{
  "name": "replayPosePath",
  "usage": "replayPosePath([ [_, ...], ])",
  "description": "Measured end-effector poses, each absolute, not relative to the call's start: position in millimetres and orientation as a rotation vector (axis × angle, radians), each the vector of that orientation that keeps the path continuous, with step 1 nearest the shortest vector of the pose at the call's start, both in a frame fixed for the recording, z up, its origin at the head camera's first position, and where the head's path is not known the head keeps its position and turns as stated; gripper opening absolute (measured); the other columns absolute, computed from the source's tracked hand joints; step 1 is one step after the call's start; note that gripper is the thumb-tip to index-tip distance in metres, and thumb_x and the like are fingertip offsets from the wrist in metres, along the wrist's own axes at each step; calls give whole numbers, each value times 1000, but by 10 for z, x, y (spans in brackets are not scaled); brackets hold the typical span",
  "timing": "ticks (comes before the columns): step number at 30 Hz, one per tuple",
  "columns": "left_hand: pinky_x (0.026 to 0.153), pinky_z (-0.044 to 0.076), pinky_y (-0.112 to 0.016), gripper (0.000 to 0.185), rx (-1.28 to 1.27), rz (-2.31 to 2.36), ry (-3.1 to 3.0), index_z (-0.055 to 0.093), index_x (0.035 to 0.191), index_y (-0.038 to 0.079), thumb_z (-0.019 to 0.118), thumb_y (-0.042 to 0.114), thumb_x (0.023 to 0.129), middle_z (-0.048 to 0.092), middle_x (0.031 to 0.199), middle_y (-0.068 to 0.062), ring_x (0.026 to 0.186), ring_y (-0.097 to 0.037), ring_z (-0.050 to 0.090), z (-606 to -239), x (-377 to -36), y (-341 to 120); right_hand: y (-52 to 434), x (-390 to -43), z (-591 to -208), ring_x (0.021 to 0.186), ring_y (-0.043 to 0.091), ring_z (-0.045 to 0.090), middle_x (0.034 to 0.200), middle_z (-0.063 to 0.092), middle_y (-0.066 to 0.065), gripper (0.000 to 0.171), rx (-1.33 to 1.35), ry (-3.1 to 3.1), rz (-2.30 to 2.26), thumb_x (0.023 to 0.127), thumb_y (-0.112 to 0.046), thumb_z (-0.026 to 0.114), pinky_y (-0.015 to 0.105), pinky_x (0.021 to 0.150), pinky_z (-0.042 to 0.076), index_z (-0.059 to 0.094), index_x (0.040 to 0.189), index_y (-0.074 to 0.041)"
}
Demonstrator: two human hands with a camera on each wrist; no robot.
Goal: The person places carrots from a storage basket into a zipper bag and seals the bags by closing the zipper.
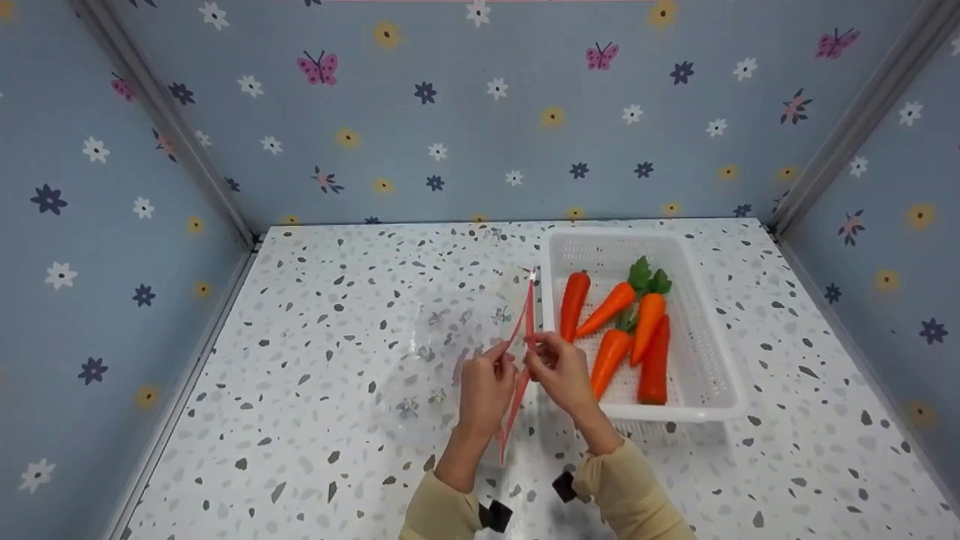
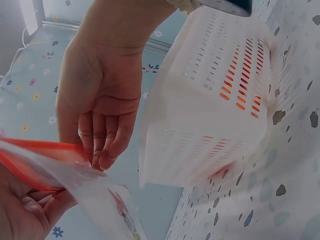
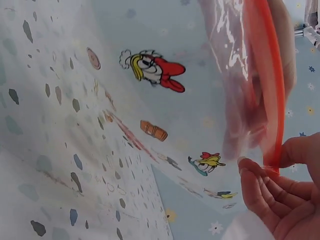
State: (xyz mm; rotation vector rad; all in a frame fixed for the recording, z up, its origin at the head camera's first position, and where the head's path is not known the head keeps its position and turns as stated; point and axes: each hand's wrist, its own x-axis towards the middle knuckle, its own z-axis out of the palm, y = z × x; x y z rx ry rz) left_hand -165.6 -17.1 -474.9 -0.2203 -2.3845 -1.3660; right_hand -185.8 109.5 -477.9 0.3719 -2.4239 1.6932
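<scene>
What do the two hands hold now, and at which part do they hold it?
Both the left hand and the right hand pinch the clear plastic bag at its red zip strip, one lip each, at the bag's mouth.

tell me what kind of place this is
Probably a small staged recording booth, not a real kitchen: floral butterfly wallpaper panels enclose a speckled terrazzo tabletop, and a white basket holds plastic-looking carrots beside a clear zip bag pinched by both hands.

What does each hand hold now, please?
Left hand: pinches the zip bag's red strip.
Right hand: pinches the same strip.
</scene>
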Motion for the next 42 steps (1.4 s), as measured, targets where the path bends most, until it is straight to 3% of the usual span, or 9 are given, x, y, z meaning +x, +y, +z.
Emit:
replayPosePath([
  [7, 52, 48, -17, 12, -122, -1324, -2342, 67, 88, -3, 59, 3, 82, 65, 74, -9, 58, -10, 58, -4702, -1622, -257, 1193, -1855, -4831, 41, 9, 46, 57, 53, 2, 6, 330, -2426, 1565, 82, -5, 61, 24, 40, 44, 63, 86, -1],
  [26, 46, 47, -20, 6, -89, -1467, -2073, 67, 76, -1, 64, 4, 79, 61, 63, -4, 48, -7, 54, -4637, -1626, -502, 1406, -1872, -4865, 51, 17, 48, 63, 53, 3, 4, 20, -2507, 1517, 78, -3, 62, 23, 46, 46, 61, 82, -3],
  [35, 42, 44, -21, 5, -74, -1615, -1997, 66, 78, -3, 67, 2, 76, 56, 57, -6, 43, -15, 52, -4560, -1618, -552, 1453, -1893, -4838, 50, 16, 48, 63, 53, 4, 4, 2, -2521, 1473, 78, -2, 62, 22, 46, 45, 60, 81, -2],
  [42, 42, 45, -23, 3, -112, -1596, -2005, 65, 75, -8, 66, -6, 73, 55, 55, -12, 44, -19, 52, -4261, -1477, -460, 1457, -1882, -4809, 46, 16, 48, 61, 53, 5, 4, 42, -2509, 1538, 79, -4, 63, 23, 44, 45, 60, 82, -3],
])
